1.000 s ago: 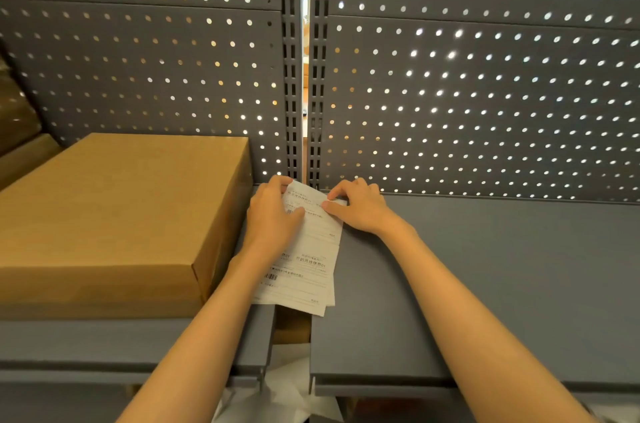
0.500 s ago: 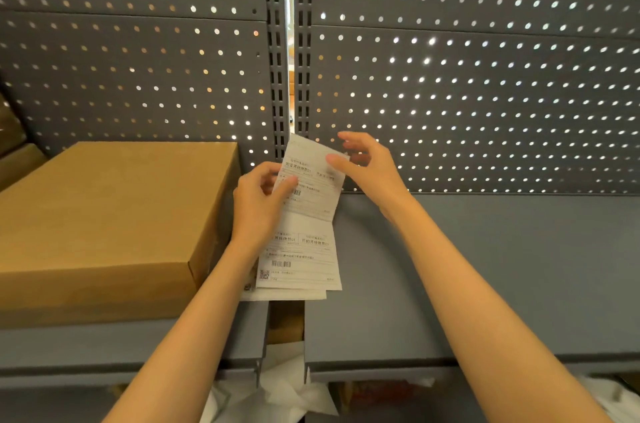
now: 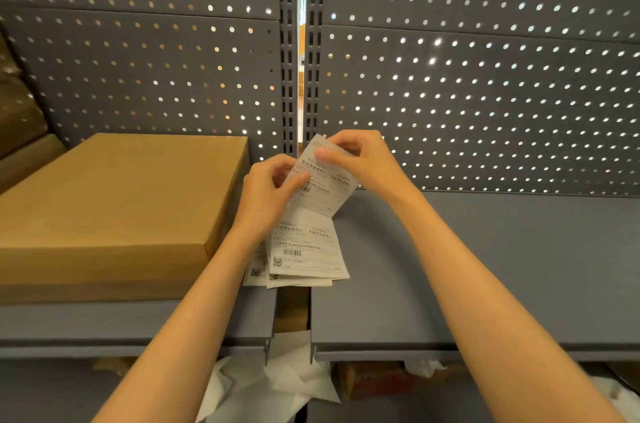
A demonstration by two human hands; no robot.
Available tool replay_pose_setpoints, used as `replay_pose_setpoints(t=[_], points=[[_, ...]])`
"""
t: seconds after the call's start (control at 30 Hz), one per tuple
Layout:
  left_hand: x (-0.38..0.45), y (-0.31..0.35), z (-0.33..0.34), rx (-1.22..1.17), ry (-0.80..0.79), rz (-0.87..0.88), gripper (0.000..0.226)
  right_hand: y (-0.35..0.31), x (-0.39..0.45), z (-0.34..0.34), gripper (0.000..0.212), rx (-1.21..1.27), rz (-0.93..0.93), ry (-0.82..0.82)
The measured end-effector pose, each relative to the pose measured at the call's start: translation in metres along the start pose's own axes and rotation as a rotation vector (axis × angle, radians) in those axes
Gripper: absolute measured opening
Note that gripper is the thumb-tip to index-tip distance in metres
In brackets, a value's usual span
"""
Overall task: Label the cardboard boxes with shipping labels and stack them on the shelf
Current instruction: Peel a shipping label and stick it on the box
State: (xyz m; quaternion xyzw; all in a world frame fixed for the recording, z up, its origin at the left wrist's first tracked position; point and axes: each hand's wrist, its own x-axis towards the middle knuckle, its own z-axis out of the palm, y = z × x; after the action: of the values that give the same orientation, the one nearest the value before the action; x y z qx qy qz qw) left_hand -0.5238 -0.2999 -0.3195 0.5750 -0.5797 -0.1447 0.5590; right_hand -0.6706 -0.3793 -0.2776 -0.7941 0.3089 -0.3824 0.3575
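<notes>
Left hand: left hand [image 3: 268, 195] pinches the left edge of the shipping labels [image 3: 313, 214], thumb over the printed face, fingers behind.
Right hand: right hand [image 3: 360, 161] grips the top corner of the upper label between thumb and curled fingers.
Labels: a fan-folded strip, the upper sheet lifted and tilted back, bent at a crease — the lower sheets hang down and their bottom edges sit on the shelf, over the gap between two shelf boards.
Box: cardboard box [image 3: 114, 211] lies flat on the left shelf board [image 3: 104, 322], just beside the left hand; no label shows on its top.
Around: brown wrapped goods [image 3: 19, 103] at the far left edge; crumpled white paper [image 3: 273, 384] on the level below, seen through the gap.
Surface: right shelf board [image 3: 502, 266], grey metal.
Room: grey perforated back panel [image 3: 467, 76] — light shines through its holes; slotted upright [image 3: 289, 41] at the middle.
</notes>
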Motion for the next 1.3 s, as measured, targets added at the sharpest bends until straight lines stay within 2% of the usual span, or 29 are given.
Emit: replay_pose_setpoints(t=[0.33, 0.7, 0.87, 0.97, 1.3], points=[[0.005, 0.016, 0.001, -0.07, 0.128, 0.073, 0.011, -0.002, -0.005, 0.004, 0.011, -0.017, -0.031, 0.019], [0.007, 0.016, 0.002, -0.013, 0.141, 0.098, 0.006, -0.001, -0.004, 0.008, 0.007, -0.12, -0.078, -0.035], [0.01, 0.015, -0.001, -0.034, 0.145, 0.08, 0.005, -0.002, -0.002, 0.006, 0.013, -0.048, -0.095, -0.07], [0.012, 0.014, -0.003, -0.04, 0.145, 0.069, 0.005, -0.005, 0.0, 0.004, 0.009, -0.085, -0.084, -0.088], [0.012, 0.014, -0.004, -0.025, 0.129, 0.087, 0.005, -0.006, 0.001, 0.008, 0.012, -0.148, -0.057, -0.06]])
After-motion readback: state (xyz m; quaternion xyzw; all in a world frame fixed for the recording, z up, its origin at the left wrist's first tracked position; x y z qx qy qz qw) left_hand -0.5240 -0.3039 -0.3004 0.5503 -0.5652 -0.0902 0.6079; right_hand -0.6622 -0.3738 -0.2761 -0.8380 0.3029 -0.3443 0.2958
